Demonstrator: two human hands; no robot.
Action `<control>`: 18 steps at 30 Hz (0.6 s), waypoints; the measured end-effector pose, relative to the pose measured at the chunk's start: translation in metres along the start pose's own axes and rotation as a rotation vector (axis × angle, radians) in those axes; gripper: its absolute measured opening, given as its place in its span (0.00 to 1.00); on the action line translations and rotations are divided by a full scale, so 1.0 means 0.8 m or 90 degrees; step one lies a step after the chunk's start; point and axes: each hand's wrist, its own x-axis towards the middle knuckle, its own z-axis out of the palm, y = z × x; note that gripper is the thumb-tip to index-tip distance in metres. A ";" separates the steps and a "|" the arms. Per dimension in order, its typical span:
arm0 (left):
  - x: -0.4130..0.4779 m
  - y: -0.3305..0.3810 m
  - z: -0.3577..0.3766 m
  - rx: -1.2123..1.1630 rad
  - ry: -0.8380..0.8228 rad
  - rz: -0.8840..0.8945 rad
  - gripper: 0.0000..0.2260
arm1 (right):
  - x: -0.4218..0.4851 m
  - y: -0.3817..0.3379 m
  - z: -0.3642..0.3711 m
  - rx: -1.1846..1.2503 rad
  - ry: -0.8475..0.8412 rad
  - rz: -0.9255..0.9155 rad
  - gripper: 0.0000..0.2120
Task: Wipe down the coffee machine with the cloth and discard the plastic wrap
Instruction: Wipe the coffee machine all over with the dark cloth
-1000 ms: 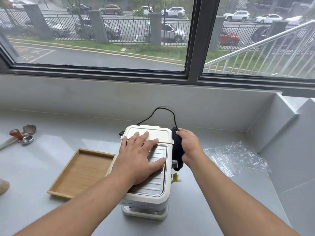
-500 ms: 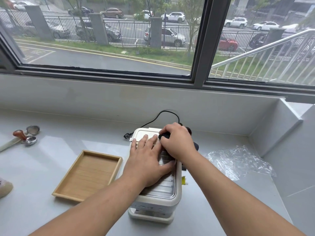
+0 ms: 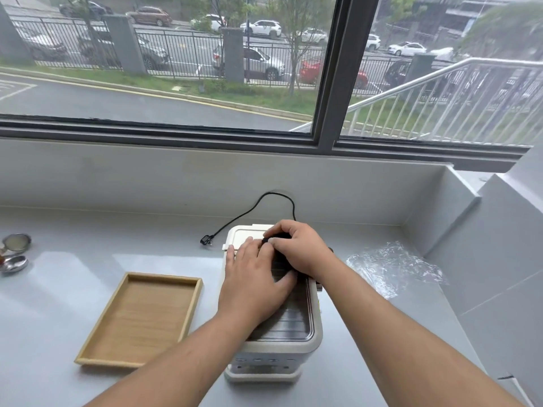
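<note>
A white coffee machine with a ribbed metal top stands on the grey counter in front of me. My left hand lies flat on its top, fingers spread, holding nothing. My right hand presses a black cloth onto the rear part of the top, right beside my left fingertips; most of the cloth is hidden under the hand. Crumpled clear plastic wrap lies on the counter to the right of the machine.
A wooden tray sits left of the machine. The machine's black cord and plug trail behind it toward the wall. Metal coffee tools lie at the far left. A raised ledge and wall close off the right side.
My right hand carried the cloth from the machine's right side up onto its top and toward the rear. My left hand stayed flat on the top.
</note>
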 end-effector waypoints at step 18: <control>-0.006 -0.022 -0.037 -0.509 0.036 -0.129 0.04 | -0.053 -0.036 0.062 0.268 -0.010 0.112 0.10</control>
